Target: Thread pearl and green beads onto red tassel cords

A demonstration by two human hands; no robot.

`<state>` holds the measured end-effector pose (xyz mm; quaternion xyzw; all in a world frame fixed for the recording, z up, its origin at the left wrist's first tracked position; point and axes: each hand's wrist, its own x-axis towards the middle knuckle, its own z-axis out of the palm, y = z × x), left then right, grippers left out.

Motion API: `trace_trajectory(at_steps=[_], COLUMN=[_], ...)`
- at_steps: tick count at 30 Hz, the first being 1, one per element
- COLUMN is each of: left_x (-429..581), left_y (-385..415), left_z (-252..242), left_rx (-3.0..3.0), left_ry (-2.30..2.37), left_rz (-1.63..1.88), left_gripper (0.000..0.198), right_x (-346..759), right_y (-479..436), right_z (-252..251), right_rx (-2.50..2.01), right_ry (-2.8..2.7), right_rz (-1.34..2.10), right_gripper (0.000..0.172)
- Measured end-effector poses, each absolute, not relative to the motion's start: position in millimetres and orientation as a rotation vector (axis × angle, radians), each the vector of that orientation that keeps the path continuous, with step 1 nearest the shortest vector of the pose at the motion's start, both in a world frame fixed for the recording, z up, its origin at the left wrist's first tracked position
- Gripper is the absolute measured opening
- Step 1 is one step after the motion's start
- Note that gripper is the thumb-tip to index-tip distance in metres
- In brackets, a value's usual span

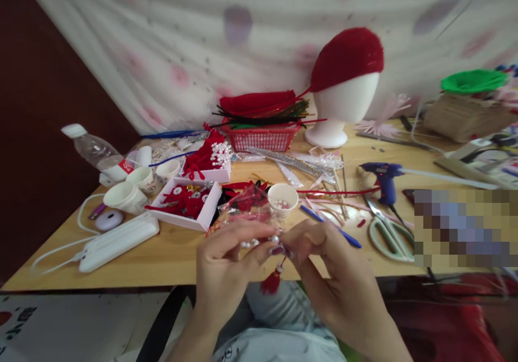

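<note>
Both hands meet above the table's front edge, fingertips almost touching. My left hand [226, 262] pinches a string of white pearl beads [253, 242], with one larger pearl showing at its fingertips. My right hand [327, 270] is closed in a pinch beside it, apparently on the same beaded piece, though its fingertips hide the exact hold. A small red tassel [272, 281] with a light bead at its top hangs below the fingers. Just beyond the hands stands a white paper cup [282, 200] with small beads in it. A clear packet of red pieces [251, 203] lies beside the cup.
White boxes of red ornaments [190, 205], paper cups [123, 197] and a plastic bottle [97, 154] stand left. Behind are a red basket [261, 135] and a foam head [343, 97] wearing red. Scissors [386, 232], a blue pen [329, 226] and a glue gun [384, 178] lie right.
</note>
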<state>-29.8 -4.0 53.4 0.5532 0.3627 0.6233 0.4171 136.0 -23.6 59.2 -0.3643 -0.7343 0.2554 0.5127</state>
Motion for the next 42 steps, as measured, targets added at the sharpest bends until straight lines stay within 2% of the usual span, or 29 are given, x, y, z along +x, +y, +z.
trace_trajectory(at_steps=[4,7,13,17,22,26,29,37,42], left_x=[-15,-5,-6,-9,-7,-15,-19,-19,-22], left_y=[19,28,17,-3,-16,-16,-17,-18,-17], left_z=[87,86,30,-13,-45,-48,-44,-40,-45], left_rx=[1.592,1.617,1.765,1.878,1.67,1.552,1.265,0.995,1.001], left_ry=[0.758,0.782,1.065,1.195,1.322,1.309,1.298,1.135,1.109], left_rz=[1.628,1.653,1.719,1.754,1.809,1.737,1.639,1.559,1.554], left_gripper=[0.028,0.028,0.02,0.026,0.023,0.017,0.013,0.008,0.012], right_x=[155,164,158,146,131,127,127,128,133], right_y=[-6,3,7,-4,-15,-19,-21,-16,-10], right_z=[91,92,46,0,-35,-31,-25,-36,-32], right_rx=[-0.916,-0.965,-1.014,-1.04,-1.041,-1.033,-1.025,-0.952,-0.89], right_ry=[-1.804,-1.834,-1.852,-1.818,-1.751,-1.714,-1.721,-1.741,-1.792], right_rz=[0.434,0.366,0.433,0.576,0.614,0.748,0.791,0.682,0.612], right_gripper=[0.023,0.021,0.019,0.016,0.02,0.025,0.024,0.026,0.026])
